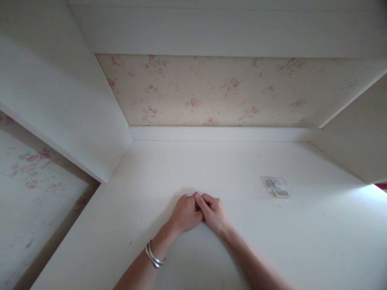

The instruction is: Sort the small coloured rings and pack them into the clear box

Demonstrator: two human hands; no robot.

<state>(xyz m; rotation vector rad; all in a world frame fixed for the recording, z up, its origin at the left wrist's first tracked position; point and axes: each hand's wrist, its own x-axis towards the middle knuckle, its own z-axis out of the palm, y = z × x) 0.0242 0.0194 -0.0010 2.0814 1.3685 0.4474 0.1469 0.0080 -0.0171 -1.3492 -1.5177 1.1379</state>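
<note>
My left hand (185, 214), with a silver bracelet (155, 255) on the wrist, rests on the white desktop (193, 165) with its fingers curled in. Pressed against it from the right is my right hand (215, 213), closed as well, its thumb lying over toward the left hand's thumb. The two hands touch at the middle of the desk. Whatever may be between the fingers is hidden. To the right of the hands lies a small clear plastic bag (276, 187) with small parts inside that are too small to name.
White panels stand at the left (69, 108) and right (356, 133) of the desk. A low ledge (223, 133) runs along the back under floral wallpaper (208, 90), with a white board (211, 32) above. A small dark scrap (130, 243) lies at the left.
</note>
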